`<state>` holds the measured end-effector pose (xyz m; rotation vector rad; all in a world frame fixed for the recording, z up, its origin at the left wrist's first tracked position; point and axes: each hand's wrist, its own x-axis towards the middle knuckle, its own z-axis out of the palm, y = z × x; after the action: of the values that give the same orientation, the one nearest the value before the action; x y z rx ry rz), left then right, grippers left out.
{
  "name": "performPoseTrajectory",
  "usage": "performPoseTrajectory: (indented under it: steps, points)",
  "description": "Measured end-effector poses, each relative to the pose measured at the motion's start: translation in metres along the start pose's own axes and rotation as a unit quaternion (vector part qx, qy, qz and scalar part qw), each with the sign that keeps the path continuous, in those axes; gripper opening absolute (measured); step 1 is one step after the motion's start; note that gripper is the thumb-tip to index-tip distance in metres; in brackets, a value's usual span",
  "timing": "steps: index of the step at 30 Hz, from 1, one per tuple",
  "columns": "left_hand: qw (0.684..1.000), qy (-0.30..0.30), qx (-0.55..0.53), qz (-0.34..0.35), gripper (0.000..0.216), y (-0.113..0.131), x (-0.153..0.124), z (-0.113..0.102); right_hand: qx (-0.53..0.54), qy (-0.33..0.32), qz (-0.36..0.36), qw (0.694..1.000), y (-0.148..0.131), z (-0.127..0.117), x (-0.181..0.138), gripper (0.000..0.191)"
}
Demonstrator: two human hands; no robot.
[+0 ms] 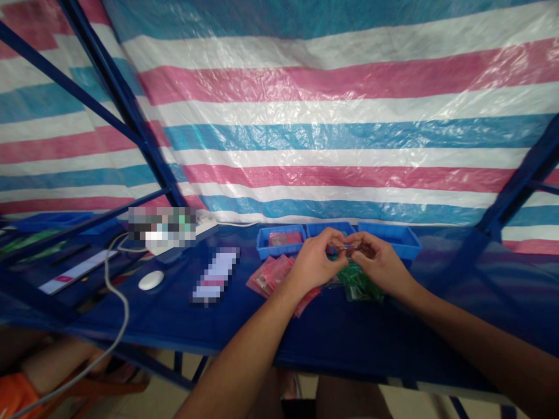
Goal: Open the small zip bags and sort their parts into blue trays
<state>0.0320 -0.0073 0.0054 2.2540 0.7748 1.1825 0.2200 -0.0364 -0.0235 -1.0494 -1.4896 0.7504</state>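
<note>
My left hand [318, 262] and my right hand [384, 265] meet above the table, thumbs and fingertips pinched. Between them is a small, clear, shiny piece [348, 247], too small to name and partly covered by my fingers. A loose pile of pink plastic packets [269, 274] lies beside and partly beneath my left hand and forearm. Below my fingertips, near my right hand, sits a heap of green packets [361, 284]. Just behind my hands stand a left blue bin [267, 252] with pink packets inside, a middle blue bin [328, 227] and a right blue bin [402, 251].
On the blue table [244, 323], a white oval object [151, 280] and a blurred-out sheet [216, 276] lie to the left. A white cable [123, 297] hangs over the front edge. Blue frame posts [151, 157] and a striped plastic sheet [332, 134] stand behind. Another person's arm shows at lower left.
</note>
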Motion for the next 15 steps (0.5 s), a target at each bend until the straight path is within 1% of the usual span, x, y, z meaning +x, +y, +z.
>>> performPoseTrajectory:
  steps: [4, 8, 11, 13, 15]
  points:
    - [1.000, 0.002, -0.006, -0.014, 0.027, -0.004, -0.001, -0.001, 0.010, -0.024, 0.011, 1.000, 0.002, -0.003, 0.001, 0.022]
    - [1.000, -0.010, -0.023, -0.017, 0.036, -0.010, -0.001, -0.002, 0.053, -0.036, 0.030, 0.998, 0.004, -0.006, 0.003, 0.032]
    - [0.999, 0.033, -0.002, -0.001, 0.041, -0.011, 0.000, -0.002, 0.058, -0.015, 0.033, 0.998, 0.007, -0.008, 0.005, 0.039]
    - [0.997, 0.071, 0.037, 0.006, 0.033, -0.011, 0.000, -0.003, 0.051, 0.007, 0.031, 0.998, 0.009, -0.008, 0.006, 0.041]
    - [0.995, 0.076, 0.061, -0.015, 0.024, -0.009, 0.000, -0.005, 0.031, 0.033, 0.021, 0.999, 0.009, -0.008, 0.005, 0.040]
